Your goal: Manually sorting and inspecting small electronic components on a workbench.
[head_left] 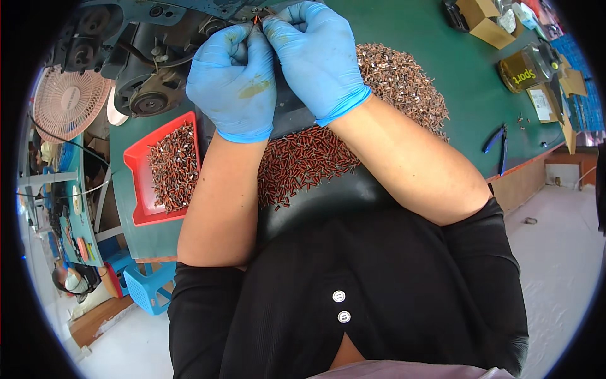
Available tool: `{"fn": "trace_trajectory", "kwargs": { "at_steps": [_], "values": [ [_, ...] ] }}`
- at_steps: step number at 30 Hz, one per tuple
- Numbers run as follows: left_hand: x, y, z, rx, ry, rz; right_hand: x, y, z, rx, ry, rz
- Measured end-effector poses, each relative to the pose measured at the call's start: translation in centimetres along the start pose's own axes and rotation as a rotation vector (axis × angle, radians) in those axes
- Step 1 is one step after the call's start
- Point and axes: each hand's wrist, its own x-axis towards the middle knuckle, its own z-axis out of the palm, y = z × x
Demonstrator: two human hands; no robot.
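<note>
Orange piece: a tiny, slender orange part (256,19) sits between the fingertips, just before the blue-grey metal machine (148,85).
Left hand: the left hand (232,82), in a stained blue rubber glove, is narrowed to a pinch on it.
Right hand: the right hand (319,60), gloved alike, has fingertips drawn in beside it; whether they grip it, I cannot tell.
Fingertip work: a light pinch near the ends, both wrists steady, should probably suit so small a part; fingers are best clear of the machine.
Gloves: two, one per hand.
Tray: one shallow red plastic tray (141,199), holding small red-brown metal-ended parts (172,167).
Table heap: one spread of red-and-silver cylindrical parts (303,164), too many to count.
Pliers: one blue-handled pair (497,146).
Fan: one pink round fan (71,96).
</note>
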Motion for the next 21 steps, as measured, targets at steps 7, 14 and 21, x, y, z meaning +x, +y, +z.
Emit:
{"fn": "trace_trajectory", "kwargs": {
  "at_steps": [7,14,21],
  "values": [
    [1.0,0.2,-0.6,0.134,-0.105,0.069,0.1,1.4,-4.6,0.156,-0.297,0.174],
    [3.6,-1.6,-8.8,0.215,-0.207,0.04,-0.9,0.8,-12.6,-0.519,-0.626,0.013],
    [3.3,-11.1,-19.8,0.407,-0.301,-0.299,-4.8,1.2,-13.4,-0.761,-0.721,-0.202]
  ]
}}
